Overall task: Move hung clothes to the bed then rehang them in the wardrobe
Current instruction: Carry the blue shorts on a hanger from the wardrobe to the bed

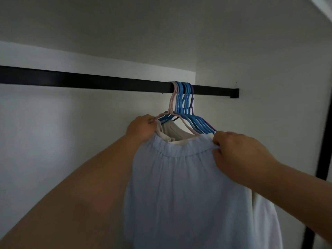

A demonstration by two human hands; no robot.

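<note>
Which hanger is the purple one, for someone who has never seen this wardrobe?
Follow the black rail towards its right end, where a bunch of hangers hooks over it. The purple hanger is the rightmost hook, nearest the rail's end; its neighbours are blue, and the leftmost is pink.

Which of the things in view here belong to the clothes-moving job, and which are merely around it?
Part of the job:
- bunched hangers on the black rail
- light blue garment, held at its waistband by left hand and right hand
- white garments behind it

Merely around:
- white wardrobe wall
- black frame upright
</note>
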